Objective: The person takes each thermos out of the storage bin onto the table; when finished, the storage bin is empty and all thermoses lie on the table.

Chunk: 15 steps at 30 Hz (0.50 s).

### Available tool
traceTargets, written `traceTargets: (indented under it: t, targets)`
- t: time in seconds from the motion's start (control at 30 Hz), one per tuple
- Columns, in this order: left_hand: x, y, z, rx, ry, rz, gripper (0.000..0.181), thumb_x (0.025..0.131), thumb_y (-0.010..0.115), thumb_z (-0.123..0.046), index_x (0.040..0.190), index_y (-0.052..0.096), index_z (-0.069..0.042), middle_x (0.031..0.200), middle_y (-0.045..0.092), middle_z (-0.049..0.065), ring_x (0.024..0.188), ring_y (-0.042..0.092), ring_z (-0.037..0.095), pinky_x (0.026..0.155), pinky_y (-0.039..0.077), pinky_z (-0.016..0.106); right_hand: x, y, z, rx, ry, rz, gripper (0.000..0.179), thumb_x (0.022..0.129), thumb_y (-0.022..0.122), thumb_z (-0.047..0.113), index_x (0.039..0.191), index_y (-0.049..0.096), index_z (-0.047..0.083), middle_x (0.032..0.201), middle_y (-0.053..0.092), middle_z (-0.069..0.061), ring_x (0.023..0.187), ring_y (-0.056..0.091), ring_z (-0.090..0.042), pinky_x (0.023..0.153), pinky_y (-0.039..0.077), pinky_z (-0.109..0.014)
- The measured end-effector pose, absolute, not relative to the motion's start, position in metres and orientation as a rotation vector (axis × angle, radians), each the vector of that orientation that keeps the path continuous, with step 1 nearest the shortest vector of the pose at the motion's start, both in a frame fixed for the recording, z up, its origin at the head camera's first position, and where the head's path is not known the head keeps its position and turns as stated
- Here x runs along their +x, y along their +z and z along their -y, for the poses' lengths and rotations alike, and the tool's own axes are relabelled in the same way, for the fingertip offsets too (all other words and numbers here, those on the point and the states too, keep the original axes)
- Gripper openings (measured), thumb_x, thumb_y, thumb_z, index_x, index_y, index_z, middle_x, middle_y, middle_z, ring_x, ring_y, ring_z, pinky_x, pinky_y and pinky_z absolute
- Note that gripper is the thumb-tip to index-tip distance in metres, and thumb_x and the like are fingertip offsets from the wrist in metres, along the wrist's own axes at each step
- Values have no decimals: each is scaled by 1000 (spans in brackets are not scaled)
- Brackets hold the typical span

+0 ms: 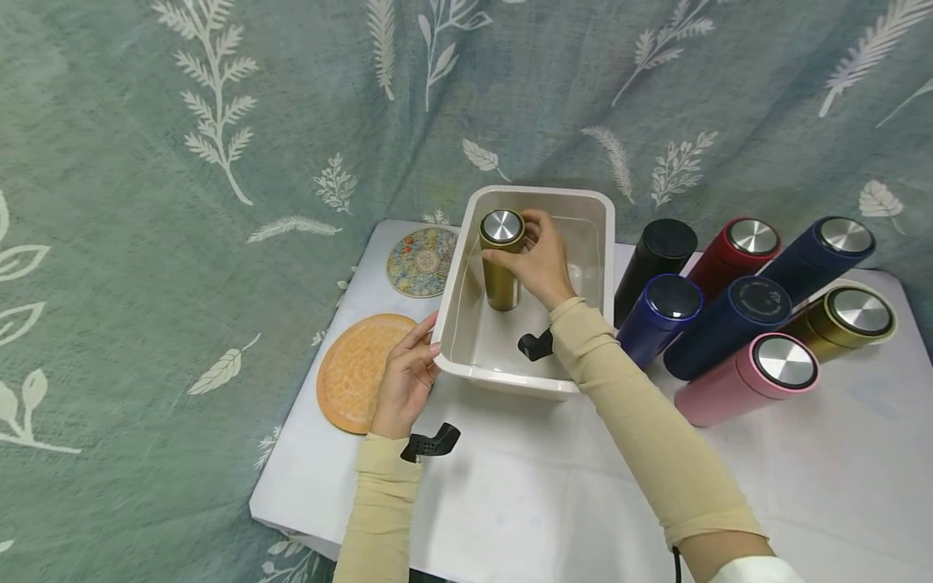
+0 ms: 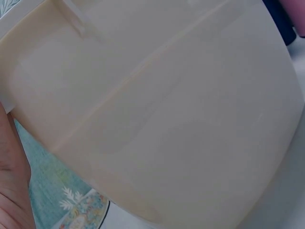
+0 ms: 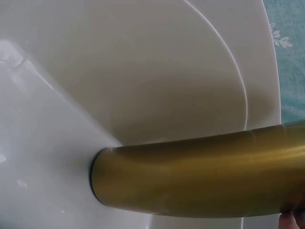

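My right hand (image 1: 541, 257) grips a gold thermos bottle (image 1: 500, 279) near its silver-topped lid, thumb in front and fingers behind. The bottle stands inside an off-white plastic tub (image 1: 608, 243), towards its left side. In the right wrist view the gold bottle (image 3: 190, 176) has its base at the tub floor (image 3: 38, 157), and only a bit of a finger shows. At the tub's front left corner my left hand (image 1: 408, 380) holds the rim with its fingertips. The left wrist view is mostly filled by the tub's outer wall (image 2: 167, 119), with the hand at the left edge.
Right of the tub several thermos bottles stand close together, among them a black one (image 1: 653, 259), a red one (image 1: 729, 259) and a pink one (image 1: 751, 380). An orange round mat (image 1: 350, 372) and a patterned round mat (image 1: 423, 261) lie on the white table (image 1: 510, 486). Leaf-print cloth (image 1: 291, 121) hangs behind.
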State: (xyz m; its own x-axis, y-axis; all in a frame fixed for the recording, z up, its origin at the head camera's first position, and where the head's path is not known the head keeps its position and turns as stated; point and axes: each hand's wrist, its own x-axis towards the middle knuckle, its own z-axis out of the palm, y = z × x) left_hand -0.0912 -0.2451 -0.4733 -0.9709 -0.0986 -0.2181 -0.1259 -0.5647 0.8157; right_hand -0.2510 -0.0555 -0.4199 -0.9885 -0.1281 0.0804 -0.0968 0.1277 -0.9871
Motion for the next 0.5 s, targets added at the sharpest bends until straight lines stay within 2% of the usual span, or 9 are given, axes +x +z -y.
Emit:
traceTargets:
  t: [0.2,0.5]
  targets:
    - [-89,-471,247,-385,2755,-1448,52,92,45,10,141,53,-5,113,68,-1,95,69,8,71,58,17,-251,-421,57,-259,-2067,-2345,86,72,90,12,145,44,4,137,58,-19,128,58,-28,111,48,-35]
    - [-91,-472,244,-380,2755,-1432,55,92,44,10,146,47,-1,115,68,0,96,70,8,72,58,17,-249,-420,54,-264,-1991,-2411,78,74,89,15,140,48,7,139,59,-15,129,58,-29,111,48,-36]
